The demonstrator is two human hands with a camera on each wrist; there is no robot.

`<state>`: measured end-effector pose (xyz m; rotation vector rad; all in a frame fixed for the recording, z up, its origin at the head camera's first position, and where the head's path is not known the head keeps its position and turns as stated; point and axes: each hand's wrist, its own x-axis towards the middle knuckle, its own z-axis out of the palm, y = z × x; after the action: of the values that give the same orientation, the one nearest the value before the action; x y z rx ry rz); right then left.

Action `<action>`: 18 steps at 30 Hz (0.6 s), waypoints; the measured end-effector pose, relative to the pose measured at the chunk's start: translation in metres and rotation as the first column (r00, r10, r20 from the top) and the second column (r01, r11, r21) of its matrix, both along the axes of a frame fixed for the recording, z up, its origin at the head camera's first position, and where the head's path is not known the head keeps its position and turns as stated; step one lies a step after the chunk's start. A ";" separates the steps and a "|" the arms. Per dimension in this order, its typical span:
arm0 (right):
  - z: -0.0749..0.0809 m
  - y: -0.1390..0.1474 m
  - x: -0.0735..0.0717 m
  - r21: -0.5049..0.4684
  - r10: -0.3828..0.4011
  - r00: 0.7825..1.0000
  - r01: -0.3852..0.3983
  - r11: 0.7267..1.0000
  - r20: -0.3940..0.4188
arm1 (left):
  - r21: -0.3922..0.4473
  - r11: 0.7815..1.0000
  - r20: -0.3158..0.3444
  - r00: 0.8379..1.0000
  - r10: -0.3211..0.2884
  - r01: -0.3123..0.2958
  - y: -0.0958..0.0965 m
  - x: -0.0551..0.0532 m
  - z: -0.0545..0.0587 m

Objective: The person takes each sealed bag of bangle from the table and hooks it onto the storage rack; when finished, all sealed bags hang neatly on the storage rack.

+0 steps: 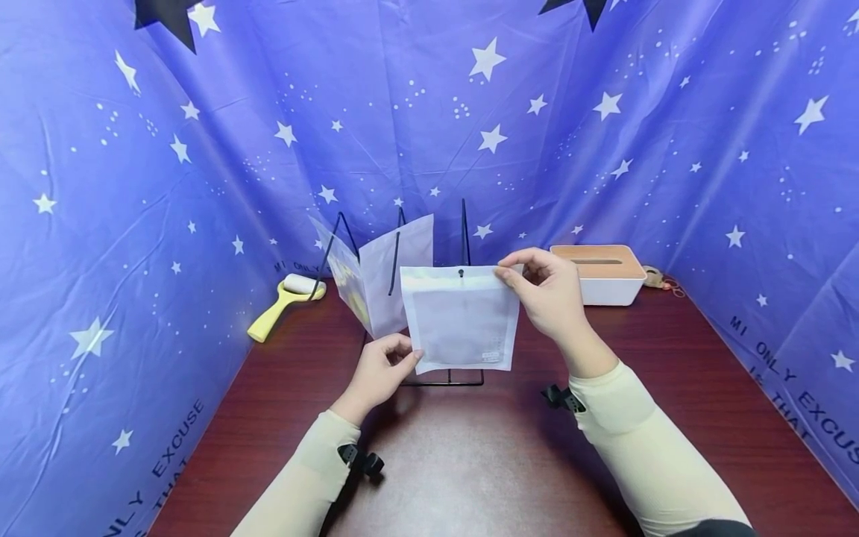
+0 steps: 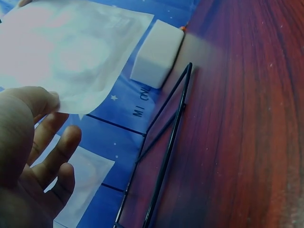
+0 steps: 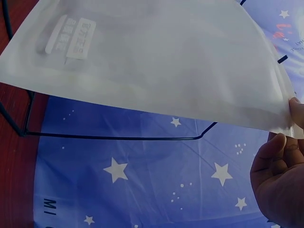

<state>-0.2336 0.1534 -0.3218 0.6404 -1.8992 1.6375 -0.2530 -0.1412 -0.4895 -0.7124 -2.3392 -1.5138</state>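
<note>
A flat white pouch [image 1: 461,321] with a small hang hole in its top edge is held upright between both hands, in front of a black wire rack [image 1: 464,231]. My right hand [image 1: 552,294] pinches its top right corner between thumb and fingers. At its lower left edge, my left hand [image 1: 382,371] pinches with thumb and forefinger, the other fingers loosely bent in the left wrist view. Small print shows near the pouch's bottom in the right wrist view. Behind and to the left, more white pouches [image 1: 397,276] stand on the rack, one with a yellow design.
A yellow-handled lint roller [image 1: 285,302] lies at the left of the dark red table [image 1: 470,462]. At the back right stands a white tissue box [image 1: 607,287] with a wooden lid, a tape roll [image 1: 652,277] beside it. Blue starry cloth [image 1: 429,112] surrounds the table.
</note>
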 end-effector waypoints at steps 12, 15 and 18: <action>0.000 0.003 -0.022 0.049 -0.034 0.999 0.033 0.998 0.021 | 0.074 0.995 0.005 0.998 0.070 -0.070 0.005 -0.020 0.007; -0.001 0.004 -0.029 0.055 -0.036 0.999 0.034 0.998 0.022 | 0.094 0.992 -0.006 0.997 0.082 -0.081 0.005 -0.030 0.001; -0.001 0.005 -0.035 0.061 -0.037 0.999 0.035 0.998 0.035 | 0.108 0.989 -0.016 0.995 0.100 -0.098 0.007 -0.035 0.002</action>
<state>-0.2688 0.1584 -0.3224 0.6012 -1.9808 1.5847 -0.2876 -0.1338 -0.4877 -0.5742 -2.2235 -1.5667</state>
